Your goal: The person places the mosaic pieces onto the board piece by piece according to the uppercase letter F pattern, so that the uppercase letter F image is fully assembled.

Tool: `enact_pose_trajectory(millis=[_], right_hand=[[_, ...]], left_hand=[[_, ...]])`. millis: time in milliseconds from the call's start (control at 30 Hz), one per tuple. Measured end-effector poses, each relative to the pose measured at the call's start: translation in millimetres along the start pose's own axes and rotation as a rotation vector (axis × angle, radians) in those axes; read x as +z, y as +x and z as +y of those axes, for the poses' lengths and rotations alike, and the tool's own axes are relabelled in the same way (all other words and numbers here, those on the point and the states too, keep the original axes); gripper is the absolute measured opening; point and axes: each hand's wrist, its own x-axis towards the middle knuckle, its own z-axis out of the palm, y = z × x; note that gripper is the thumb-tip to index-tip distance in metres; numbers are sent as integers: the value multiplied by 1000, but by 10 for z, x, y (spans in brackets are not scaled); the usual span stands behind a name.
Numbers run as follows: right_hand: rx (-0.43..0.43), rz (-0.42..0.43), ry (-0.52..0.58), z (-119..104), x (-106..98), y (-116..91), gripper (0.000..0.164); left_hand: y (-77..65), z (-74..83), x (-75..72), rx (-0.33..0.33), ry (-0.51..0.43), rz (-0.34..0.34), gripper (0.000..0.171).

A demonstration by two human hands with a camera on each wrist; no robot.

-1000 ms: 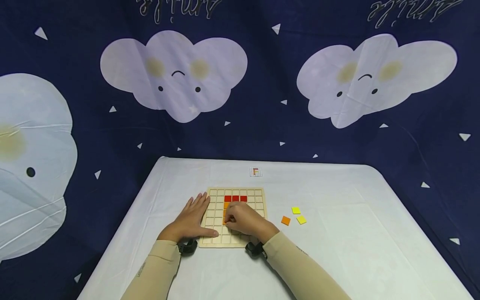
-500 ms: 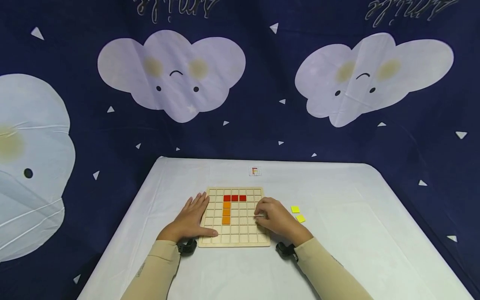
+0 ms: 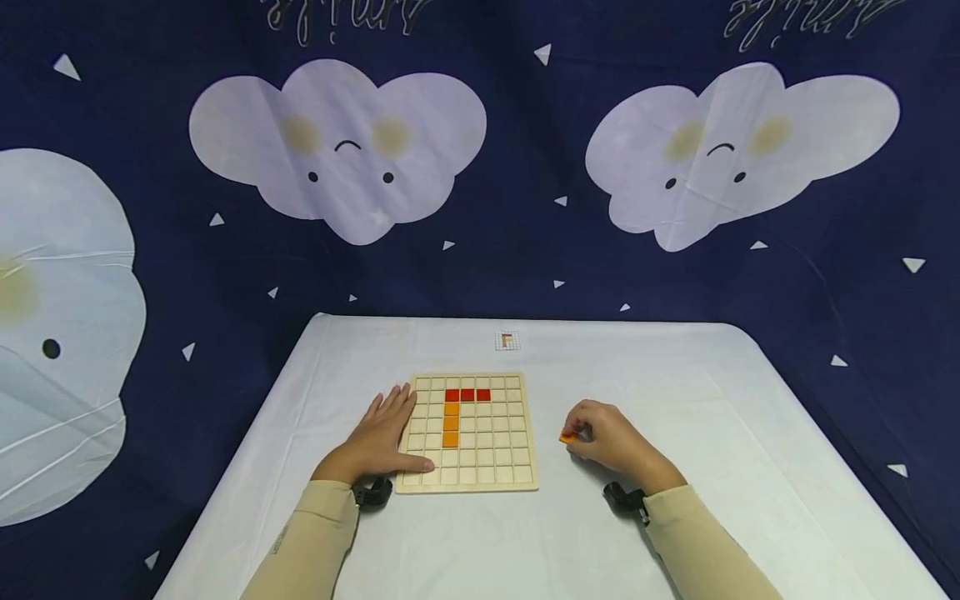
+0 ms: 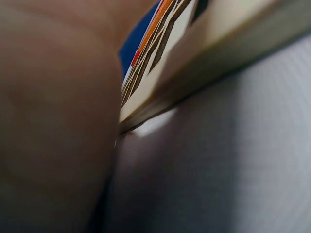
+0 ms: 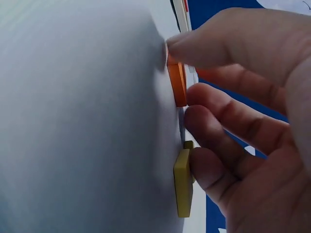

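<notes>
My left hand (image 3: pixel 375 442) lies with spread fingers on the left edge of a wooden grid board (image 3: pixel 495 475), thumb on its lower left squares. Red tiles (image 3: pixel 467 395) form a short row on the board, and orange tiles (image 3: pixel 451 423) run down beneath the leftmost one. To the right of the board, my right hand (image 3: pixel 617 440) pinches a loose orange tile (image 3: pixel 567 437) between thumb and finger, close to the table. Yellow tiles, one plainly visible (image 5: pixel 183 184), stand near its other fingertips in the right wrist view; the hand hides them from the head view.
A small printed card (image 3: pixel 507 341) with a coloured grid pattern lies behind the board. White cloth covers the table (image 3: pixel 720 417). A dark blue backdrop (image 3: pixel 525 167) with clouds hangs behind it.
My right hand has left the orange column and moved right, off the board, to the loose orange tile, which it now pinches. My left hand stays on the board.
</notes>
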Motion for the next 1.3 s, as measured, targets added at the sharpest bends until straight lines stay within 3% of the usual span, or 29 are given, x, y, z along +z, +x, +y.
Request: enact_pose_trajectory(millis=[200,533,833,1300], right_hand=[[15,-34,15,12,-19,-36,26],[-22,14,34,-21,32,30,26],[-90,1,56,-306,140,370,22],[-161,-148,112,-698,424,803,9]], left_hand=[[15,-2,39,3,3,-7,141],[-9,25,25,14,1,5,139],[-40,19,-11,19,-1,22,138],[-20,18,-7,11,4,14,140]])
